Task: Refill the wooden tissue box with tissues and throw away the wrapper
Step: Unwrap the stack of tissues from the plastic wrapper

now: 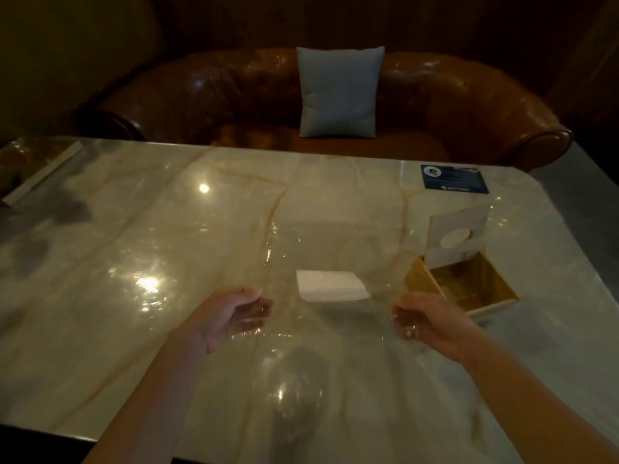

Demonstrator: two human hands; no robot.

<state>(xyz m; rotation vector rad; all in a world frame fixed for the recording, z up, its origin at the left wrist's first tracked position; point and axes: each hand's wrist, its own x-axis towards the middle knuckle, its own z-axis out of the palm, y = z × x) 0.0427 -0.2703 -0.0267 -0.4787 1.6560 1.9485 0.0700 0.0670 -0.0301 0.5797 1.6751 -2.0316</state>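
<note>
Two hands hold a clear plastic wrapper (335, 256) stretched open above the table (134, 229): the left hand (231, 316) pinches one side of its near edge, the right hand (425, 321) the other, fingers closed on the film. A small white stack of tissues (331, 285) shows through the plastic between the hands; I cannot tell whether it lies inside the wrapper or on the table under it. The wooden tissue box (465, 276) stands just beside the right hand, its lid (457, 234) tipped up, and the inside looks empty.

The film is thin and slack, so it could slip from either pinch, and any tissues inside might slide out crooked or spill onto the glossy table instead of into the box. The right hand is close to the box; a careless sweep could knock the propped lid shut or shove the box toward the table edge.

A dark blue card (454, 177) lies near the far right corner of the table. It carries a round mark and lines of print, too small and dim to read. Nothing legible shows on the wrapper or the box.
</note>
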